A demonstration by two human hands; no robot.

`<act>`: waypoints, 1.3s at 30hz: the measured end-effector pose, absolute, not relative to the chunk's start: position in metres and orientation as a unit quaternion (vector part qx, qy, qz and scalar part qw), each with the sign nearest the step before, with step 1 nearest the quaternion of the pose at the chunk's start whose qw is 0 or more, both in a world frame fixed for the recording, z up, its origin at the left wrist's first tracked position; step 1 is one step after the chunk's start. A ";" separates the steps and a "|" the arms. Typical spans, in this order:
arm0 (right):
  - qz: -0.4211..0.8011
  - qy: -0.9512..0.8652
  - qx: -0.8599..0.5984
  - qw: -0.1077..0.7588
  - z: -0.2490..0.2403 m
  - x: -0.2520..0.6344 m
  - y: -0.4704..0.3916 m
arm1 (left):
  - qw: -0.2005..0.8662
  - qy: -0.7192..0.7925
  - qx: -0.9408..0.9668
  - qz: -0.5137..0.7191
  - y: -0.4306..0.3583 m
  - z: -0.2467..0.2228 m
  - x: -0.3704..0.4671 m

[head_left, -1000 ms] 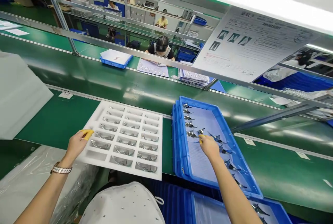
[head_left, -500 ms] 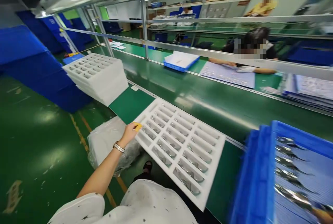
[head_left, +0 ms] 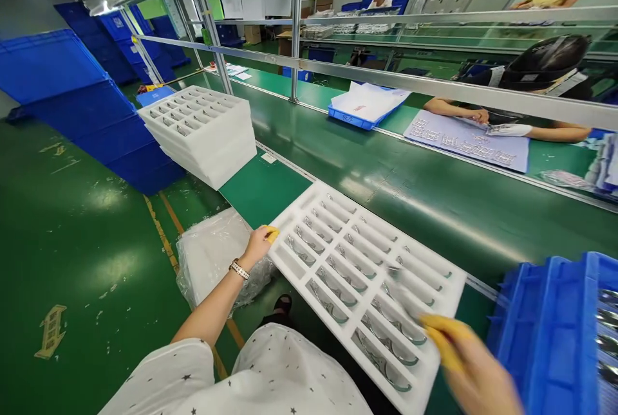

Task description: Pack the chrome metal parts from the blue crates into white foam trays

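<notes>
A white foam tray (head_left: pixel 427 381) with rows of slots lies slantwise over the green bench edge in front of me. Curved shiny metal pieces (head_left: pixel 328 302) sit in many of its slots. At the tray's near left corner, my left hand (head_left: pixel 258 246) is closed on the rim, yellow covers on its fingertips. My right hand (head_left: pixel 466 354), blurred and also with yellow fingertip covers, is over the tray's right side. From its closed fingers a smeared curved metal piece (head_left: pixel 403 291) reaches over a slot in the right column.
Blue crates (head_left: pixel 545 318) stand at right, metal pieces in the nearest. Stacked foam trays (head_left: pixel 212 145) stand at far left on the bench. A plastic-wrapped white bundle (head_left: pixel 212 254) lies below. Across the bench, a co-worker's hands (head_left: pixel 477 117) are over a pale sheet. A metal rail (head_left: pixel 367 72) crosses between.
My right hand has come from the blue crate at lower right to the tray, with a metal piece. My left hand stays on the tray corner. The view has turned rightward-to-left, shifting things right.
</notes>
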State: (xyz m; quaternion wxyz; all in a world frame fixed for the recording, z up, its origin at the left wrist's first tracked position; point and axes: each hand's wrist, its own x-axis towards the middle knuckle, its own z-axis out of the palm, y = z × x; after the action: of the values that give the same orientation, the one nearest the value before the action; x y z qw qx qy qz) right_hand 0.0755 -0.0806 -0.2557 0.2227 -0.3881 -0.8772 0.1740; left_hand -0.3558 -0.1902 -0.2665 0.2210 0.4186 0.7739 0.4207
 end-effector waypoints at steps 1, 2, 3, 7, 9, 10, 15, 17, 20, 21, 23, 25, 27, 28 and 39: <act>0.242 -0.870 -0.360 0.235 -0.252 0.046 -0.089 | 0.220 0.769 0.420 0.428 -0.188 -0.269 -0.357; 0.308 -0.863 -0.331 0.226 -0.249 0.014 -0.095 | 0.219 0.765 0.421 0.435 -0.187 -0.272 -0.357; 0.346 -0.862 -0.307 0.207 -0.248 -0.019 -0.100 | 0.218 0.763 0.420 0.441 -0.187 -0.275 -0.358; 0.364 -0.882 -0.275 0.120 -0.260 -0.113 -0.110 | 0.218 0.754 0.424 0.453 -0.194 -0.286 -0.362; 0.353 -0.892 -0.268 0.089 -0.268 -0.125 -0.110 | 0.217 0.748 0.437 0.449 -0.200 -0.290 -0.364; 0.348 -0.897 -0.263 0.075 -0.271 -0.125 -0.109 | 0.217 0.745 0.449 0.443 -0.203 -0.291 -0.364; 0.350 -0.906 -0.238 0.025 -0.278 -0.116 -0.105 | 0.242 0.729 0.531 0.358 -0.207 -0.287 -0.369; 0.345 -0.903 -0.254 0.025 -0.280 -0.120 -0.105 | 0.256 0.718 0.559 0.326 -0.205 -0.283 -0.373; 0.322 -0.906 -0.273 0.027 -0.285 -0.127 -0.107 | 0.252 0.717 0.579 0.297 -0.200 -0.279 -0.378; 0.313 -0.909 -0.275 0.028 -0.286 -0.129 -0.108 | 0.246 0.719 0.584 0.286 -0.198 -0.278 -0.380; 0.284 -0.917 -0.278 0.035 -0.286 -0.131 -0.112 | 0.234 0.721 0.596 0.264 -0.196 -0.278 -0.381; 0.238 -0.926 -0.290 0.046 -0.285 -0.132 -0.118 | 0.228 0.720 0.608 0.245 -0.194 -0.278 -0.381; 0.186 -0.932 -0.307 0.049 -0.282 -0.135 -0.123 | 0.228 0.720 0.613 0.232 -0.192 -0.277 -0.381; 0.165 -0.934 -0.313 0.047 -0.281 -0.136 -0.125 | 0.228 0.721 0.614 0.228 -0.191 -0.277 -0.381; 0.227 -0.931 -0.284 0.043 -0.276 -0.138 -0.112 | 0.232 0.717 0.627 0.198 -0.183 -0.270 -0.383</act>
State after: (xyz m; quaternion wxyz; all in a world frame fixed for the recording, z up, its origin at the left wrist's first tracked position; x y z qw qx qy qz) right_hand -0.1383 -0.1123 -0.2761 0.0434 -0.2837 -0.9306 0.2272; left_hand -0.3828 -0.1830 -0.2698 0.2320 0.6267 0.7171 0.1980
